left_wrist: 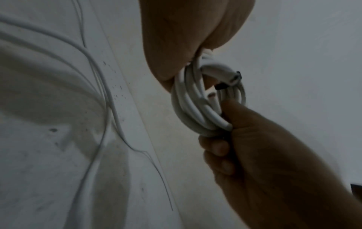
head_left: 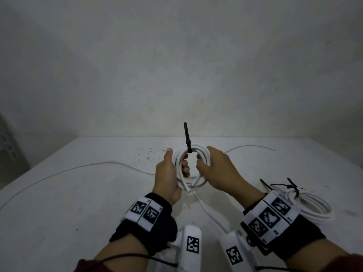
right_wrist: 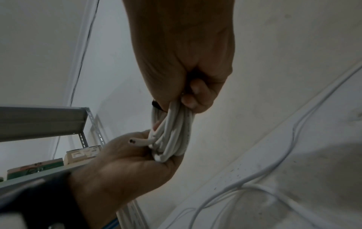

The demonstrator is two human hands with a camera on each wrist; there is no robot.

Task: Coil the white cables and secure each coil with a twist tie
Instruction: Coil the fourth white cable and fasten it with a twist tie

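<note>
A white cable coil (head_left: pixel 188 179) is held upright above the table's middle. My left hand (head_left: pixel 175 162) grips its left side, thumb outside and fingers through the loop. My right hand (head_left: pixel 205 160) grips the right side. A black twist tie (head_left: pixel 187 140) wraps the coil's top, and its free end sticks straight up. In the left wrist view the coil (left_wrist: pixel 195 108) runs between both hands, with the tie (left_wrist: pixel 220 86) across it. The right wrist view shows the coil (right_wrist: pixel 172 134) and its cut end (right_wrist: pixel 133 141) by my left palm.
A second coil (head_left: pixel 312 205) bound with black ties lies at the right, beside my right wrist. Loose white cables trail across the white table (head_left: pixel 78 203): one at the left (head_left: pixel 78 167), one at the back right (head_left: pixel 251 146). A metal shelf (right_wrist: pixel 39 120) stands left.
</note>
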